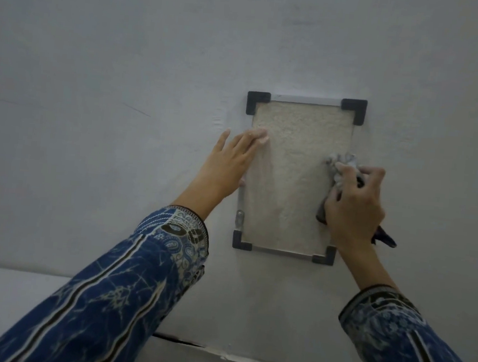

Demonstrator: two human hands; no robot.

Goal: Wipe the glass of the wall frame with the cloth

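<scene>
Pale wall (127, 53) had the frame (352, 111) hung dead center. Left hand (228, 162) lay flat at 9 o'clock, fingers spread, holding nothing, probably steadying it. Right hand (355, 203) was fisted around the cloth (340, 164), pressed on the glass (290, 180) at 3 o'clock.

One wall frame (296, 174) with four black corner pieces (258, 102), one cloth (338, 173), two hands (231, 158).

The wall frame (295, 186) hangs on the wall (124, 82), left hand (228, 159) flat at its left edge, cloth (339, 170) under the right hand (352, 203) at its right edge.
</scene>
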